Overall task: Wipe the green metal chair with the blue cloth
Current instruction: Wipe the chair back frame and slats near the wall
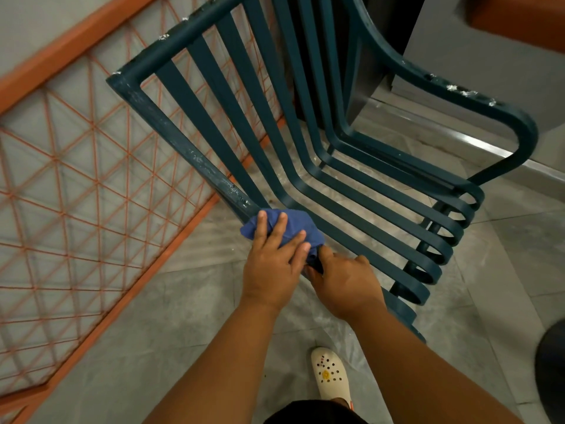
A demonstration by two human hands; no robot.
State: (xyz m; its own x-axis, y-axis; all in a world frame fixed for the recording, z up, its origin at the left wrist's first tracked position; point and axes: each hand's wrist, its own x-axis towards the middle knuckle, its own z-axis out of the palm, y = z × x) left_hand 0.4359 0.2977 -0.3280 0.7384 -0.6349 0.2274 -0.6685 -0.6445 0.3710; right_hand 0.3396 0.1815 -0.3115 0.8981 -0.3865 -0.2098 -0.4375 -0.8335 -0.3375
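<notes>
The green metal chair (305, 142) fills the middle of the view, its slatted back rising toward the top left and its curled seat slats at the right. The near side rail carries pale smears and white specks. A crumpled blue cloth (293, 223) lies over the low end of that rail where back meets seat. My left hand (275, 264) presses flat on the cloth with fingers spread. My right hand (345, 283) sits just right of it, gripping the chair frame, thumb touching the cloth's lower edge.
An orange frame with a net of orange cords (76, 185) stands behind and left of the chair. A grey wall base with a metal strip (477, 142) runs behind the right armrest. My white clog (331, 373) stands on the grey tiled floor.
</notes>
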